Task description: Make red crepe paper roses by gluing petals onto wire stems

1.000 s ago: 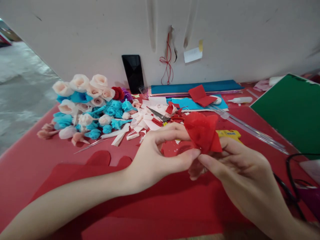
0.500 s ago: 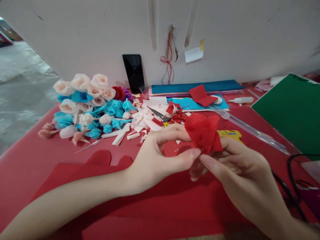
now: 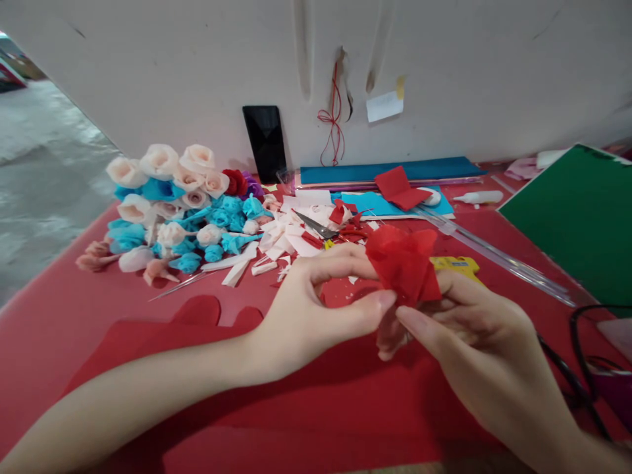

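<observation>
A crumpled red crepe-paper flower (image 3: 402, 263) is held above the red table (image 3: 59, 316) between both hands. My left hand (image 3: 316, 309) pinches its base with thumb and forefinger from the left. From the right, my right hand (image 3: 474, 342) closes its fingers around the lower part of the same flower. Thumb tips of both hands nearly meet under the paper. A heap of finished paper roses (image 3: 172, 204) in cream, blue and pink lies at the back left.
Scissors (image 3: 316, 227) lie among white and red paper scraps. Blue paper sheets (image 3: 390, 172), a red paper square (image 3: 397, 186), a glue bottle (image 3: 476, 197), a green board (image 3: 577, 217), a yellow tool (image 3: 457, 264), a black phone (image 3: 265, 143) at the wall and black cables (image 3: 577, 382) surround the hands.
Both hands stay almost still on the red flower; the fingers shift only slightly. The view has drifted a little.
</observation>
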`<action>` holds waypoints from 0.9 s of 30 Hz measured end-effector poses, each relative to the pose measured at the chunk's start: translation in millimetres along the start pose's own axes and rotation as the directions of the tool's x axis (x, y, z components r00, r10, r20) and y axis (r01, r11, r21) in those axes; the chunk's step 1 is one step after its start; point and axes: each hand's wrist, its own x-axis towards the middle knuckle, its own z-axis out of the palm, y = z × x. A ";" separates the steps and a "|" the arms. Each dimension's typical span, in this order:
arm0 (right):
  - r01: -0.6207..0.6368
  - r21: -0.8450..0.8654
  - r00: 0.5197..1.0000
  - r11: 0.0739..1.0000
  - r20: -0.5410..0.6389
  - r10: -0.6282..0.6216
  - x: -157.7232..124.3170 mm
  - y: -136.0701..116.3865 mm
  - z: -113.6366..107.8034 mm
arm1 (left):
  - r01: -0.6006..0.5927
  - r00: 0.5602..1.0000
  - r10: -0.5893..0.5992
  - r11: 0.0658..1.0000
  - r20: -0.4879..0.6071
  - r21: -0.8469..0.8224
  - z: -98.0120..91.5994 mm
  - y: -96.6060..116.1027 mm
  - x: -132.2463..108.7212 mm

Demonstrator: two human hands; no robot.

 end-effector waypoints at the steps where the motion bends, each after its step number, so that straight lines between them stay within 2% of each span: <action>1: -0.002 -0.003 1.000 1.000 -0.005 0.002 0.1 0.1 -0.1 | 0.000 1.000 0.000 1.000 0.000 0.007 -0.2 0.2 0.0; 9: -0.094 0.073 0.995 0.993 0.027 0.092 -2.4 -0.8 -0.7 | 0.015 1.000 -0.015 0.999 -0.004 0.030 0.0 -0.9 1.0; 14: -0.077 0.065 0.997 0.995 0.026 0.076 -3.3 -2.3 -3.1 | -0.030 0.999 0.029 0.997 -0.012 -0.068 -1.3 -5.4 -0.7; 22: -0.074 0.015 0.997 0.997 0.039 0.074 0.6 -10.7 -5.2 | -0.029 0.995 0.042 0.991 0.095 -0.128 -0.9 -4.1 -2.7; 27: -0.075 -0.009 0.996 0.997 0.038 0.075 -0.9 -11.7 -5.8 | 0.049 0.986 -0.008 0.969 0.167 -0.240 -2.3 -7.9 -1.2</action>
